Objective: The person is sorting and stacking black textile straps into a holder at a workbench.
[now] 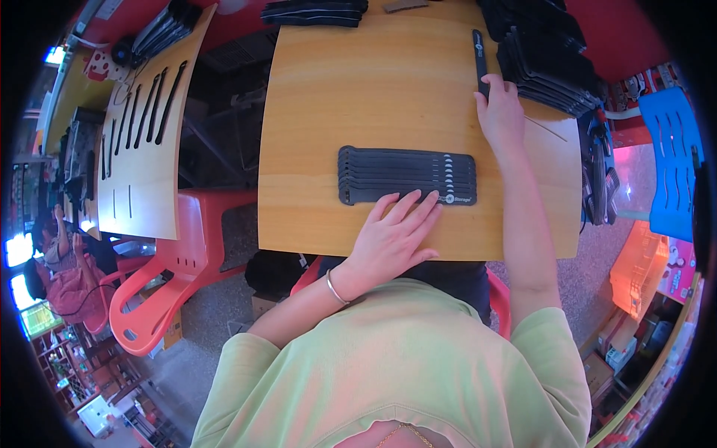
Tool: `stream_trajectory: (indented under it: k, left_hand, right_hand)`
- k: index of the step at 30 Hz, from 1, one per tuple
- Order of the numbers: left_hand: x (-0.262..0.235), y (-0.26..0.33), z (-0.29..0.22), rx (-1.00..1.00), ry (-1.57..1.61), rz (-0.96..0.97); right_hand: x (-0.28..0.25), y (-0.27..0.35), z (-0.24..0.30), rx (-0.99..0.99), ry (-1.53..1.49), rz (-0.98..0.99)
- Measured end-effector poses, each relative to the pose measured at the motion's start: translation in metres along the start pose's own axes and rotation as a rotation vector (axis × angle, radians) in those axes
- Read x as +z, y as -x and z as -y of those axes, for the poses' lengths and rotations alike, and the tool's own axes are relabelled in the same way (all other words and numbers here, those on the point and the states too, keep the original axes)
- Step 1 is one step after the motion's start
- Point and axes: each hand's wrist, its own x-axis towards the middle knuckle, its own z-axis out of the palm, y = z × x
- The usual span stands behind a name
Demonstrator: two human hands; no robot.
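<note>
A row of overlapping flat black straps (388,173) lies on the wooden table (366,93) in front of me, each strap set a little below the one above, pale printed marks lining up near their right ends. My left hand (394,237) rests flat at the row's near edge, fingers stretched and fingertips touching the lowest strap. Further off to the right, my right hand (502,116) grips the near end of a single black strap (479,58) between thumb and fingers. That strap points away from me, beside a thick pile of black straps (549,71).
More black straps (314,12) sit at the table's far left edge. A thin stick (547,128) lies near the right pile. On the left stands a second table (149,190) with black strips, beside a red plastic chair (198,246). An orange crate (638,269) is at the right.
</note>
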Motion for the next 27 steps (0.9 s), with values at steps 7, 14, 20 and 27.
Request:
stream_trajectory:
  k: [7, 14, 20, 27]
  left_hand:
    - [-0.001, -0.002, -0.007, 0.004, -0.048, 0.003]
    - [0.003, -0.009, -0.007, 0.046, -0.015, -0.01]
    - [0.002, -0.015, -0.01, 0.056, 0.02, -0.028]
    - [-0.02, -0.009, 0.0, -0.26, 0.801, -0.38]
  right_hand:
    - [0.001, -0.003, 0.0, 0.046, -0.044, 0.021]
    - [-0.006, -0.004, 0.007, 0.071, -0.068, 0.104]
    - [-0.013, -0.006, 0.008, -0.025, -0.058, 0.183]
    - [-0.079, 0.054, 0.052, 0.151, -0.953, 0.47]
